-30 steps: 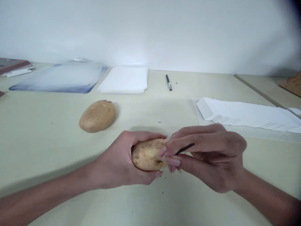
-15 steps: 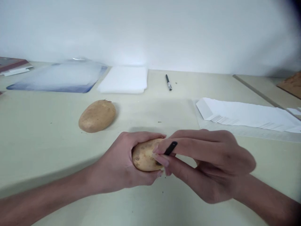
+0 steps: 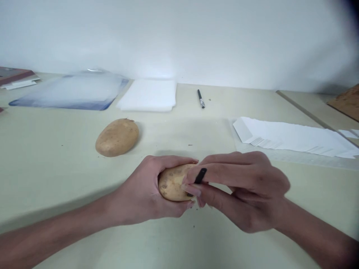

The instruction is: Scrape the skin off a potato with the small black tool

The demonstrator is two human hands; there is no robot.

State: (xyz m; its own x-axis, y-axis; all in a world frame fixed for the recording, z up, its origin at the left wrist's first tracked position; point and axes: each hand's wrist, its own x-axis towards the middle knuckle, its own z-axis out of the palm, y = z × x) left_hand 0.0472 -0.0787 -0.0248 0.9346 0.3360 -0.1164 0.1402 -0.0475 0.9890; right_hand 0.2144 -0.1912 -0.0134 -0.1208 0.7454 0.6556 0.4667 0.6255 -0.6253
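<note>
My left hand (image 3: pixel 141 190) is wrapped round a pale brown potato (image 3: pixel 171 184), thumb and fingers along its two long sides. From the right, my right hand (image 3: pixel 244 190) pinches a slim black tool (image 3: pixel 201 175) between thumb and fingertips, right at the potato's near-right end. Only the tool's flat upper end shows clearly; its tip is hidden by my fingers, so its kind cannot be made out. A second, larger potato (image 3: pixel 117 137) lies on the table beyond my left hand.
A black pen (image 3: pixel 201 99) lies towards the wall. White sheets (image 3: pixel 147 95) and a clear plastic folder with blue edges (image 3: pixel 67 93) are at back left. A fanned row of white paper (image 3: pixel 291 136) lies right. Small dark crumbs dot the table (image 3: pixel 168 239).
My right hand has shifted slightly left and up, and the black tool now stands a bit more upright. The left hand keeps its hold on the potato.
</note>
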